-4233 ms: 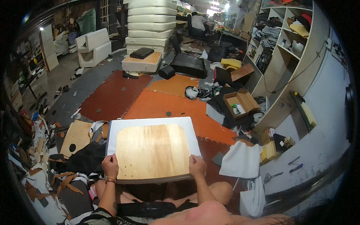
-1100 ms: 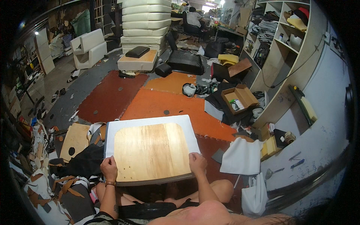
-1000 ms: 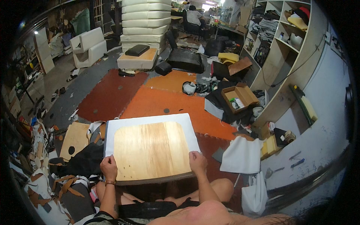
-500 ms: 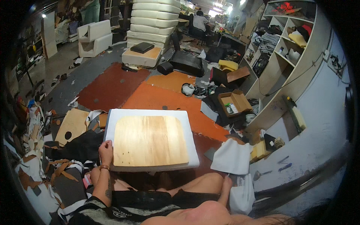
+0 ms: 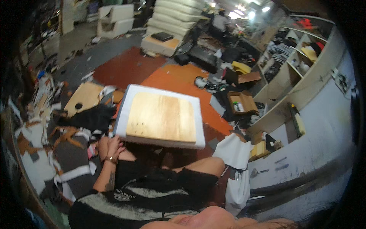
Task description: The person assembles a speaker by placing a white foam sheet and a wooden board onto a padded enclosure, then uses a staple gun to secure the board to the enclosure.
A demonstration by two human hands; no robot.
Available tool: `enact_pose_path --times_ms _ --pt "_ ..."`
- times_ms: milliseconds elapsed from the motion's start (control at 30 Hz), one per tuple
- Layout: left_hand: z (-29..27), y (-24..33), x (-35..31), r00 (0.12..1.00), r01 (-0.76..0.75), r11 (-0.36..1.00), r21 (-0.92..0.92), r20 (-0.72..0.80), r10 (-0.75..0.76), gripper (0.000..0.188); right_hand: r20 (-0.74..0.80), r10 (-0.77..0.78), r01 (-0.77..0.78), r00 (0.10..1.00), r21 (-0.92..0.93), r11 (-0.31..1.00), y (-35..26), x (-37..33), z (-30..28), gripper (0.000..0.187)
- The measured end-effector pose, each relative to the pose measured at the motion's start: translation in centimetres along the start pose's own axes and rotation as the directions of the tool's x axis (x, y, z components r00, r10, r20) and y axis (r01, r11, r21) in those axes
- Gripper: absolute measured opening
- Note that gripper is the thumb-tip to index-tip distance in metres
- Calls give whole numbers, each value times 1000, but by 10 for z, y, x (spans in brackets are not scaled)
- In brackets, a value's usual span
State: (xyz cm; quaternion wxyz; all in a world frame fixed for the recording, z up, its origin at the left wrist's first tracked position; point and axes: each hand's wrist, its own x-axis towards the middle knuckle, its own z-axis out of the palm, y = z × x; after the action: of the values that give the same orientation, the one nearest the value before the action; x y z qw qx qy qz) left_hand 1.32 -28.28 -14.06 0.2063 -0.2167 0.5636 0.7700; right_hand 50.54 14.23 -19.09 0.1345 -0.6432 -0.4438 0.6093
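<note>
Your left hand (image 5: 115,146): fingers bent, grip unclear | beside white pad's (image 5: 124,114) near-left corner | 1 wooden board (image 5: 162,119) atop pad | right hand: out of view, cannot tell

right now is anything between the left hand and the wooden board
Only the margin of the white cushion, at its near left corner, lies between the left hand and the wooden board; nothing else visible does.

Lamps (image 5: 251,15) glare white far off, slightly right; my far left is dim. Light brightens the wooden board (image 5: 162,116) near me, blur softens the shelf unit (image 5: 314,70), and fisheye edges curve into black.
</note>
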Motion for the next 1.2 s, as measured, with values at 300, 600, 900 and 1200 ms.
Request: enact_pose_path --times_ms 300,600,900,1200 --pt "27 -10 -20 997 -7 999 40 77 4 62 -55 32 -22 998 166 986 20 -32 -53 28" --pt "42 -6 -33 999 19 996 -85 31 -16 32 -122 -105 143 987 366 920 -19 -55 -86 24" --pt "48 -13 -25 999 -37 955 -296 -28 30 36 202 -408 304 890 403 863 -273 -170 -3 31" --pt "47 8 -32 991 122 991 -46 60 -119 41 705 -313 564 636 -147 813 -328 -176 281 27"
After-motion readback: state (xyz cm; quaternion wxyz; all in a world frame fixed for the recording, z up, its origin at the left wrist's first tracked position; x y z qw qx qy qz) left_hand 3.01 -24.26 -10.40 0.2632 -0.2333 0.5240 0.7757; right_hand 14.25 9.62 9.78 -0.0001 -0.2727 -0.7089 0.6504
